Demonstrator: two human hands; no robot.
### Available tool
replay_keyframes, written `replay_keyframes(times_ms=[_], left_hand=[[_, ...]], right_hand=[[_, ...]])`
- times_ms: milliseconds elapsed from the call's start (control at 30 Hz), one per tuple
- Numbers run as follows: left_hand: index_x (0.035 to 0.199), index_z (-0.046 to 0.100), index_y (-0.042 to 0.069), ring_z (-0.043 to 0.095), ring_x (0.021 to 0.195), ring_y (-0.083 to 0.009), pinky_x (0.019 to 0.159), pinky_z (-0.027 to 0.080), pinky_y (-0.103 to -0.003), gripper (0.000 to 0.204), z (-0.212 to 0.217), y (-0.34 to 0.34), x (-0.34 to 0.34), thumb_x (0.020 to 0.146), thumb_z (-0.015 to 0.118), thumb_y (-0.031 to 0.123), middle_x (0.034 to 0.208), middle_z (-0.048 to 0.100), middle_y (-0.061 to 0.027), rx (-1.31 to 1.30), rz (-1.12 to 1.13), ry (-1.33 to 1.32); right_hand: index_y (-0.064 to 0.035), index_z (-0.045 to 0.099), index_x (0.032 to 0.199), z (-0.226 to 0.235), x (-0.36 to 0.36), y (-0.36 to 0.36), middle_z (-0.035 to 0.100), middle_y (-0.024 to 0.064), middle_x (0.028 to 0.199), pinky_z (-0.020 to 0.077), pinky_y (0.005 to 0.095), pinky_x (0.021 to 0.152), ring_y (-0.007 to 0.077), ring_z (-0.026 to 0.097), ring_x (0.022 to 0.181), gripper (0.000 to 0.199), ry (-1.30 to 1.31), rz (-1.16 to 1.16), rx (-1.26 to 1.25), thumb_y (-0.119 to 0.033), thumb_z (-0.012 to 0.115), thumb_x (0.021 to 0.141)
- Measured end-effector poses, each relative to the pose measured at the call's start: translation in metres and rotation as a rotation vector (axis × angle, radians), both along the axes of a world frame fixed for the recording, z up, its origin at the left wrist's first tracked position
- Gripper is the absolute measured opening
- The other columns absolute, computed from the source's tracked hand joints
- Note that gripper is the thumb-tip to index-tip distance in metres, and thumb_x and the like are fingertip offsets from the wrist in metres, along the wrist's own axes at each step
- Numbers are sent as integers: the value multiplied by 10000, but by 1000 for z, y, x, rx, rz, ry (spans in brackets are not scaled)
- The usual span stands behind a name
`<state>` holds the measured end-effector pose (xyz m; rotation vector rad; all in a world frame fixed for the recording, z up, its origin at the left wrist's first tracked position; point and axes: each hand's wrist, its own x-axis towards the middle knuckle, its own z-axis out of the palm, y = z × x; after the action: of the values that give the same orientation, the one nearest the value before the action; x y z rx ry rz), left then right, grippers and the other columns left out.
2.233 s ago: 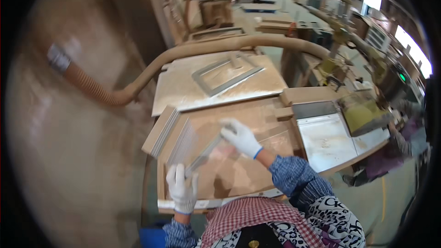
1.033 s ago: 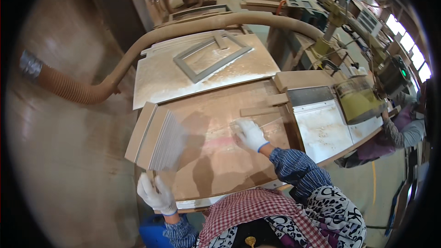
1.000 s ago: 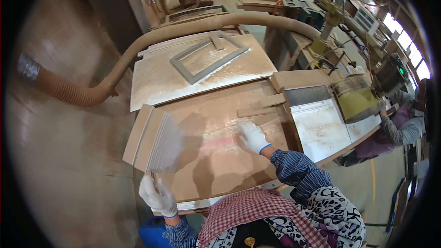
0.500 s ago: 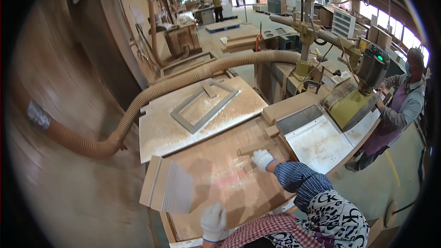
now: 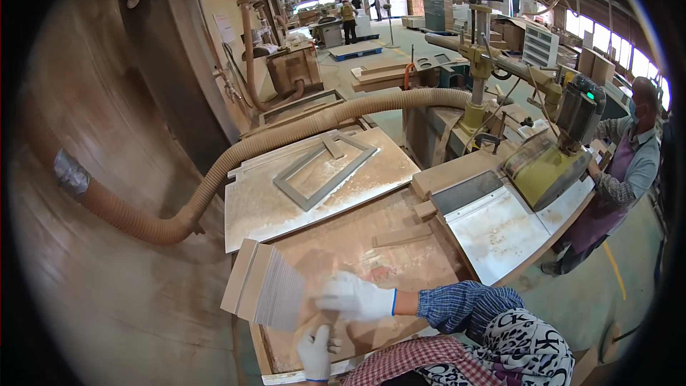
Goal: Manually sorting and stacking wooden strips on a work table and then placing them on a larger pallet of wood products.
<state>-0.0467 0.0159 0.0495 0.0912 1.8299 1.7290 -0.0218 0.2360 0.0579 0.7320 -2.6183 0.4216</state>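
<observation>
My right hand (image 5: 357, 298), in a white work glove, reaches across the near part of a wooden worktable (image 5: 343, 243). Its fingertips are smeared by motion, so whether they hold anything cannot be told. Just below it is my left hand (image 5: 316, 354), also gloved, with thumb and fingers apart and nothing visible in them. Beside both hands, at the table's left edge, stands a neat stack of thin boards (image 5: 270, 286). A flat wooden strip (image 5: 402, 236) lies farther off on the tabletop.
A grey rectangular frame (image 5: 307, 201) rests on a dusty white panel (image 5: 250, 211) beyond the worktable. A ribbed hose (image 5: 300, 129) curves behind it. At right, a co-worker (image 5: 622, 164) stands by a machine with a yellow-green guard (image 5: 539, 175) and metal bed (image 5: 493, 225).
My right hand has swept left and nearer, from beside the wooden strip to near my left hand. A small piece beside the strip is gone from there. My left hand has shifted slightly left.
</observation>
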Motion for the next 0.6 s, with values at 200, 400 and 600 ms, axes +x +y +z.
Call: replay_keyframes(times_ms=[200, 400, 600], left_hand=[[1016, 594, -9, 607, 545, -133, 460, 470, -250, 211, 53, -19, -6, 960, 581, 194, 770, 657, -107, 160, 137, 115], [1045, 582, -9, 630, 638, -155, 521, 494, -251, 196, 66, -25, -17, 990, 527, 171, 880, 654, -128, 365, 288, 103], [1027, 585, 4, 624, 638, -135, 545, 501, -242, 189, 66, -23, -31, 990, 565, 188, 868, 659, -108, 339, 460, 184]], right_hand=[[-45, 475, 1373, 29, -29, 9, 606, 148, 1153, 473, 423, 923, 288, 596, 1054, 617, -17, -445, -538, -313, 697, 863], [58, 520, 1318, 61, -73, 7, 652, 58, 914, 509, 256, 640, 106, 603, 716, 468, -541, -245, -1502, -121, 666, 911], [54, 628, 1196, 57, -118, 1, 685, 70, 875, 520, 256, 641, 105, 613, 706, 348, -476, -343, -1433, -106, 660, 888]])
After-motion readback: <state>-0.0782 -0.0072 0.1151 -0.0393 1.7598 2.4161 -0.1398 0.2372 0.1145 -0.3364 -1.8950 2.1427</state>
